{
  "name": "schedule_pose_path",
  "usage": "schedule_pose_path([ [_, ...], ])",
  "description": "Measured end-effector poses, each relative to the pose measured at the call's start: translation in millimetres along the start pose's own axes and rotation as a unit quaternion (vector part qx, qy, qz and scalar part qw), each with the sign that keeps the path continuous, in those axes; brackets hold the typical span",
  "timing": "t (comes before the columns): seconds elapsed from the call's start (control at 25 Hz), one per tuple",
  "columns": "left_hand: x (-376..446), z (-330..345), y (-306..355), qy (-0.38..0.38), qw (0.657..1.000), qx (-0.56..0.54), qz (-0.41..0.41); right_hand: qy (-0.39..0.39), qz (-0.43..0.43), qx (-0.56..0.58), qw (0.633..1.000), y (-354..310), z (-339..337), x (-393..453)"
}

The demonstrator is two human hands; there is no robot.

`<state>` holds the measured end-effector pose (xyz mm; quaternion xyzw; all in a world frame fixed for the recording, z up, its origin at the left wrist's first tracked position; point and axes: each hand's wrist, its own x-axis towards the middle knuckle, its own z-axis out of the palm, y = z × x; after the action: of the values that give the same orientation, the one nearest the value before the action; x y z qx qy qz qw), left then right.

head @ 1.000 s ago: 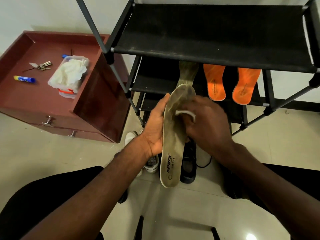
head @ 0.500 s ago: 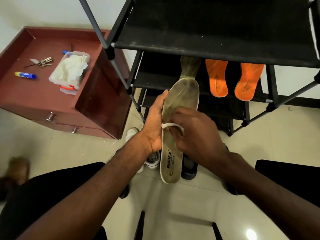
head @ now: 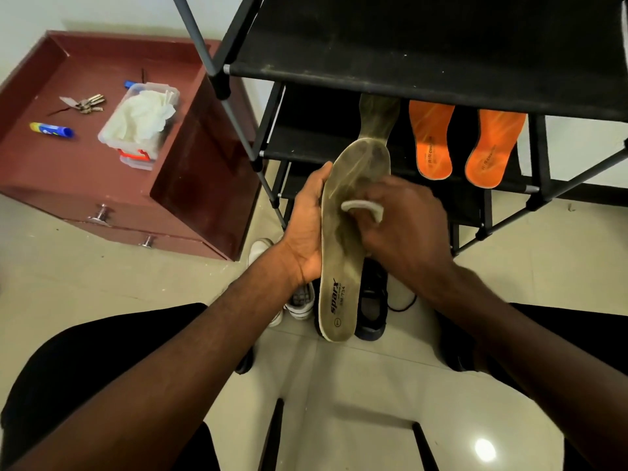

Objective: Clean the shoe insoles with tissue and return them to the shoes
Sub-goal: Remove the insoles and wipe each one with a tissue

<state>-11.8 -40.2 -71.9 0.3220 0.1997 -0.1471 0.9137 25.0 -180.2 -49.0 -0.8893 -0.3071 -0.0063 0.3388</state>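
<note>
left hand point(head: 306, 229) grips the insole point(head: 343, 239); right hand point(head: 401, 229) pinches tissue point(head: 363, 207) against it. hard rubbing risks tearing the thin tissue or bending the insole.

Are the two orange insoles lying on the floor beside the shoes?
No, both orange insoles rest on the black rack shelf.

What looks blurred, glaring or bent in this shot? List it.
Head view: the right hand and its tissue are motion-smeared, while the insole print reads sharp; a light glares off the floor tile; the wide lens bows the shoe rack poles.
</note>
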Motion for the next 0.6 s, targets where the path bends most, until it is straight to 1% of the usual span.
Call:
schedule_pose_path([
  [0.08,-0.9,-2.0,0.0,0.015,1.0,-0.003,-0.01,-0.06,-0.05,0.022,0.997,-14.9,8.7,-12.9],
  [0.12,-0.9,-2.8,-1.6,0.02,1.0,-0.008,-0.013,-0.071,-0.061,0.009,0.996,-14.0,8.1,-15.3],
  [0.16,-1.1,-2.1,-3.4,0.017,1.0,-0.011,-0.016,-0.056,-0.06,-0.014,0.996,-7.2,4.8,-12.0],
  [0.24,0.1,1.0,-4.6,0.001,1.0,-0.012,-0.013,0.007,-0.014,-0.058,0.998,5.0,-2.5,0.4],
  [0.28,0.2,1.6,-3.7,-0.005,1.0,-0.013,-0.011,0.004,-0.001,-0.053,0.999,5.6,-2.5,1.9],
  [0.36,-1.3,-0.6,-0.5,0.0,1.0,-0.017,-0.015,-0.054,-0.035,-0.002,0.998,-4.9,5.5,-6.1],
  [0.4,-2.1,-1.8,0.3,0.004,1.0,-0.024,-0.018,-0.08,-0.056,0.0,0.995,-11.4,8.3,-12.7],
  [0.44,-2.4,-2.9,-0.6,0.007,0.999,-0.03,-0.02,-0.081,-0.063,-0.024,0.994,-11.3,8.5,-14.9],
  [0.52,-0.6,-2.5,-2.1,0.006,0.999,-0.03,-0.017,-0.019,-0.041,-0.068,0.997,1.0,5.4,-5.3],
  [0.56,0.3,-2.4,-1.3,0.005,0.999,-0.03,-0.014,-0.002,-0.027,-0.06,0.998,3.3,4.2,-2.2],
  [0.6,0.2,-1.9,-0.1,0.004,0.999,-0.03,-0.01,-0.011,-0.023,-0.026,0.999,1.7,4.4,-1.9],
])
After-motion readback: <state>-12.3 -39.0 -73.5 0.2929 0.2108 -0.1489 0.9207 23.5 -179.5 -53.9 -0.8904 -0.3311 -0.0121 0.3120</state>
